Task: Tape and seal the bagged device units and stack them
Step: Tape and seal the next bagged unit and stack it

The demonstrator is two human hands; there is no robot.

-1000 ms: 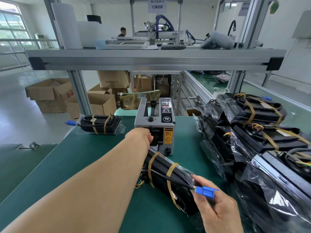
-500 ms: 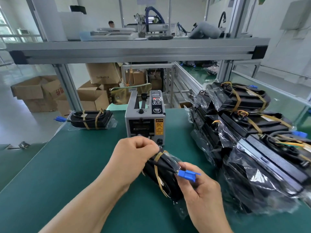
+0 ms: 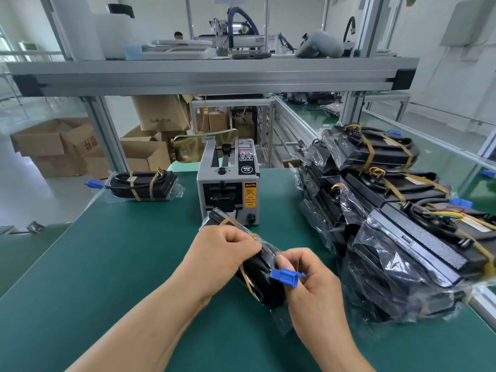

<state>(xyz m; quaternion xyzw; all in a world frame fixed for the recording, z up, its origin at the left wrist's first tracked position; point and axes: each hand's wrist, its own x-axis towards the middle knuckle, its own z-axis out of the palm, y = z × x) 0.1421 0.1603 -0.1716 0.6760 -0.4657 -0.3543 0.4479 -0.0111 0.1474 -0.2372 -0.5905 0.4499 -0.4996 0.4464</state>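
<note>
Green bench [image 3: 107, 264]: bagged unit [image 3: 263, 289] between fingers [image 3: 239, 237]

A green table [image 3: 107, 264] bears black bagged units [image 3: 268, 288] with tan tape, a blue connector [image 3: 284, 276], and a grey dispenser [image 3: 228, 189].

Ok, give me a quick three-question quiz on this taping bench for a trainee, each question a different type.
1. True or false: both the left hand and the right hand hold the bagged device unit in front of the tape dispenser.
2. What colour is the connector by the right hand's fingers? A red, B blue, C yellow.
3. Fill in: the pile of bagged units lies on the dispenser's ___ side.
Key: 1 true; 2 B; 3 right.
</note>
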